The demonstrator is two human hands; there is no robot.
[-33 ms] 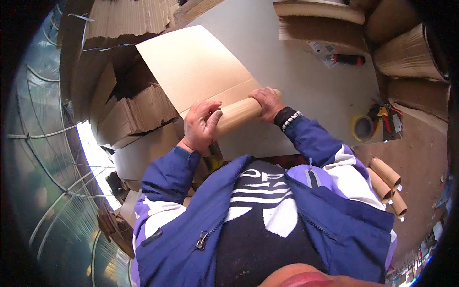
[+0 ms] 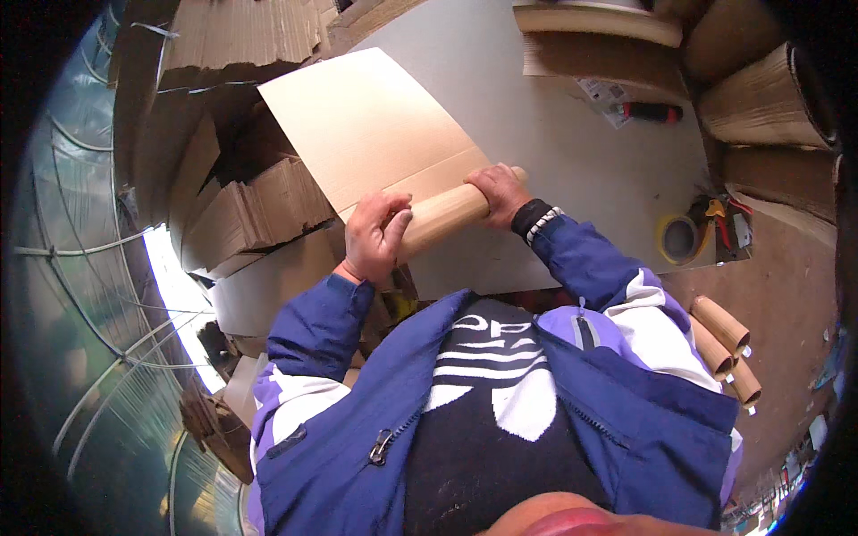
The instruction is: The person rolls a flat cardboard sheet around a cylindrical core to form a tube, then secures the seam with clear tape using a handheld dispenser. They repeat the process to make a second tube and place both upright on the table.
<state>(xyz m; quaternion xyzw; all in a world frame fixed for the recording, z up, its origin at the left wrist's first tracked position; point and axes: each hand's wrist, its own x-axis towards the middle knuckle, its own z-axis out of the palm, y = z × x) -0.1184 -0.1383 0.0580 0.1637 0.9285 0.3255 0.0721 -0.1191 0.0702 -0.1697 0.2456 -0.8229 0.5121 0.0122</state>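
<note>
**Rolling a cardboard sheet at the bench**

At the near edge of the grey worktable, seen from the head camera, the left hand and right hand clamp each end of a cardboard roll. Its loose sheet looks light, stiff and springy. Gripping both ends seems safest. Open table lies ahead; a tape roll sits well right.

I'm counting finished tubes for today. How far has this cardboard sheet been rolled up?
Done: three rolled tubes lie at the person's right. In hand: the near edge of the cardboard sheet is curled into a tight roll, gripped by the left hand and right hand. Left: most of the sheet lies flat on the table, unrolled; the tape roll sits unused.
</note>
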